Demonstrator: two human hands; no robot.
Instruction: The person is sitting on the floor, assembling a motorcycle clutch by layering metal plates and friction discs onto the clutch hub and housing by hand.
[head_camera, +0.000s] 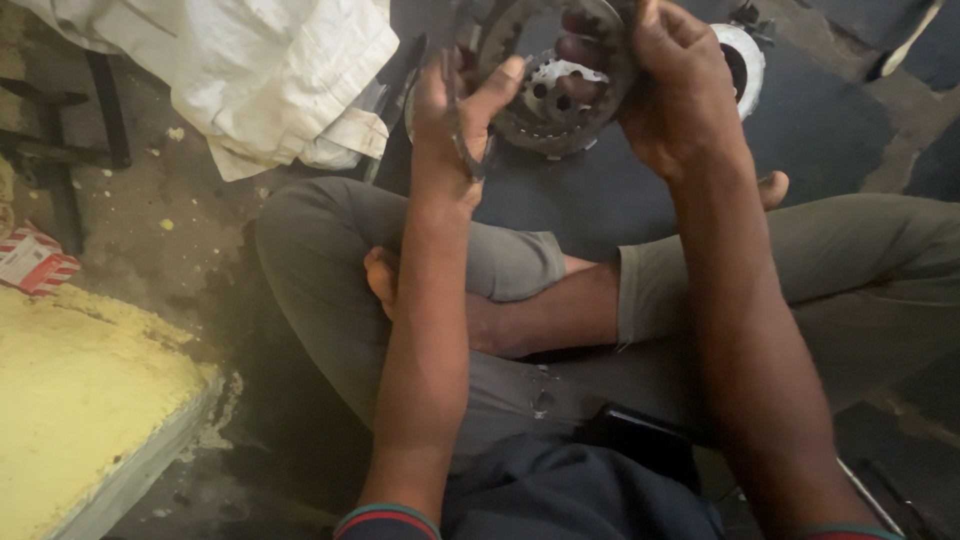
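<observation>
- Far left edge, mid-height: small red-and-white striped carton on the dirty floor, beside the yellow-stained slab filling the lower left. Both well apart from your hands, so parked out of the work area.
- Upper left: crumpled white cloth heaped on the floor, just beside your knee; probably kept near for wiping, a guess only.
- Centre: you sit cross-legged, grey trousers, so your lap sits under the part and both forearms rise straight in front of the camera.
- Left hand, upper centre: fingers curled around a thin dark toothed ring, thumb up and reaching toward the main part. Grip looks light, edge-on.
- Metal clutch disc, top centre, raised between both hands and partly cut by the top edge. Round, dark grey outer band with notches along the inner edge, paler hub plate with several round holes. Surface looks worn and greasy.
- Right hand, upper right of centre: clenched over the disc's right rim, fingers wrapped across the face, carrying its weight so the hub faces you.
- Upper right: pale round metal part on the dark floor behind that hand, untouched.
</observation>
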